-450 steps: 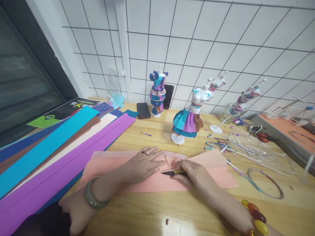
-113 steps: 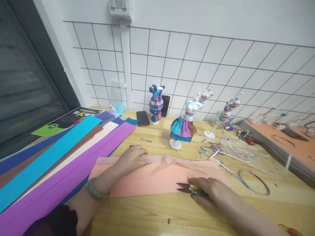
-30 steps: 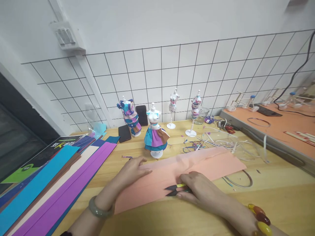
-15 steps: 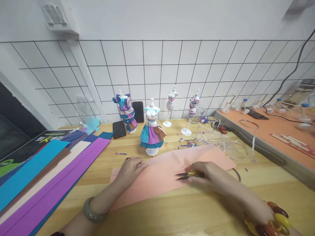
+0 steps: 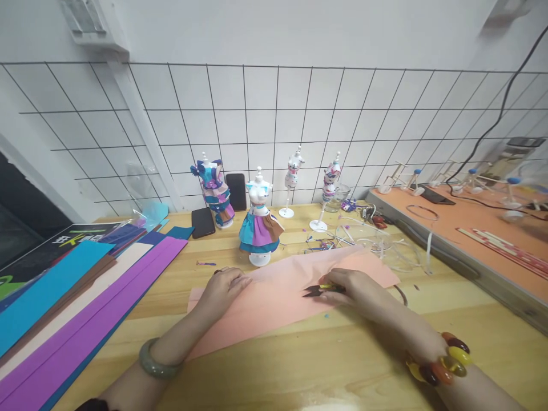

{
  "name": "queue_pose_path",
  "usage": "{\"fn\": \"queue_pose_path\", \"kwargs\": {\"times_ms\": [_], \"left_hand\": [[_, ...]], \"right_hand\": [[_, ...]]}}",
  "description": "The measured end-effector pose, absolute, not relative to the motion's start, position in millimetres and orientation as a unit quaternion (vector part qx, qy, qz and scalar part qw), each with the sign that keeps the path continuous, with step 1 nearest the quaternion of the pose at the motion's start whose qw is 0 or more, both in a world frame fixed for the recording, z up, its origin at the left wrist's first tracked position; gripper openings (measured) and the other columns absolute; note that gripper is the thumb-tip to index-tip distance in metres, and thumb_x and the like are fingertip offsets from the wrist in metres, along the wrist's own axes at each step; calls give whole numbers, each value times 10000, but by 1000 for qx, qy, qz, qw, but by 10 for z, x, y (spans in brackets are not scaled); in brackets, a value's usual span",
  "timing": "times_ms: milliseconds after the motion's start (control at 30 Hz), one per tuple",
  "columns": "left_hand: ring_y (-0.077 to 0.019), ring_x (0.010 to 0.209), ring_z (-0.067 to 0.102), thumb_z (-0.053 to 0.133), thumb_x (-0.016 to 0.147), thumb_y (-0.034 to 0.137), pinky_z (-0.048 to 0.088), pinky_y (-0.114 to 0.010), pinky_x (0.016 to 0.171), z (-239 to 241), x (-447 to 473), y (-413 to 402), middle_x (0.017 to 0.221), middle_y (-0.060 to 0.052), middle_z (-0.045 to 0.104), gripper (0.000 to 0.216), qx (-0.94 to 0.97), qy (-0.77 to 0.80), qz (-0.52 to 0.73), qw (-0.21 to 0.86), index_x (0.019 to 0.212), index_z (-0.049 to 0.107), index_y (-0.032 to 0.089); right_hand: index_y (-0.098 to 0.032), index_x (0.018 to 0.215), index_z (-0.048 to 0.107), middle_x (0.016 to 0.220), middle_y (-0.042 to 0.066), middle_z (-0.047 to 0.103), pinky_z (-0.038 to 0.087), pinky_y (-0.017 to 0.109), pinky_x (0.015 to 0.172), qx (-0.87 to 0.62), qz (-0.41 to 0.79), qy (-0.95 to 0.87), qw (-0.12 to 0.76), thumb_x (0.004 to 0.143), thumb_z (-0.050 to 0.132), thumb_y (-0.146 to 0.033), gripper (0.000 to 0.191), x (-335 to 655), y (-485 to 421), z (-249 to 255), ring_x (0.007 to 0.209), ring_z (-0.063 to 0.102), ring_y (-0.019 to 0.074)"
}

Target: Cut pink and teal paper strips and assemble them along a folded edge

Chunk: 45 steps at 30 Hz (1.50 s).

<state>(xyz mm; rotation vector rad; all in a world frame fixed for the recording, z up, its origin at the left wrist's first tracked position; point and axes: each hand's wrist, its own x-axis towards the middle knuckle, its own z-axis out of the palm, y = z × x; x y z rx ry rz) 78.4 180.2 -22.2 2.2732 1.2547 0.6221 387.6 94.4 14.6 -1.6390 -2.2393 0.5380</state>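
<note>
A long salmon-pink sheet of thin crepe-like paper [image 5: 265, 311] lies across the wooden table in front of me, slightly wrinkled. My left hand [image 5: 226, 291] rests on its left part, fingers stretched along the upper edge. In my right hand [image 5: 349, 286] is a pair of thread snips [image 5: 315, 290], dark blades pointing left over the sheet, a small gap between them. Just behind the paper stands a small white dress form [image 5: 259, 194] in a tiered skirt [image 5: 262, 231] of blue, purple and brown strips.
Coloured paper strips [image 5: 98, 308] lie at the left. Behind stand a dressed form [image 5: 216, 191], two stemmed forms [image 5: 293, 171] [image 5: 330, 177] and two phones [image 5: 236, 191] [image 5: 202, 222]. Clear plastic strips [image 5: 377, 240] tangle at right, beside a raised orange surface [image 5: 432, 228].
The whole view has shifted slightly. The snips' blades look a little closer together. Both hands keep about the same places on the paper.
</note>
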Motion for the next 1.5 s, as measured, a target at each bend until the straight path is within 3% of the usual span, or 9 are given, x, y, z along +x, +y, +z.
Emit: {"fn": "queue_pose_path", "kwargs": {"times_ms": [667,867,1300,1500], "left_hand": [[-134,617,459,435,863,420,289,-243,573,-259,767,1813,593,38,439,369,829,435,261,235,575,388,194],[-136,616,463,423,868,403,288,-244,573,-260,754,1795,592,32,464,355,837,434,249,222,581,401,196],[-163,678,534,425,852,329,338,-257,595,-167,749,1731,668,-2,575,264,832,458,233,207,632,497,200],[-196,825,580,482,815,284,410,-276,693,-144,747,1734,840,-20,661,137,825,456,227,244,811,602,218]], "right_hand": [[-241,1063,641,1012,80,648,456,297,797,-488,138,-844,176,893,459,-465,335,3523,1050,19,928,597,206],[-258,1093,616,1059,64,639,454,282,806,-464,156,-856,170,910,439,-445,316,3461,1036,12,951,594,192],[-199,1005,600,960,70,633,454,304,755,-448,147,-867,162,907,438,-456,320,3304,1148,-56,877,593,197],[-229,1046,608,1019,67,595,452,300,769,-456,141,-866,150,915,427,-441,308,3246,1139,-26,894,587,195]]}}
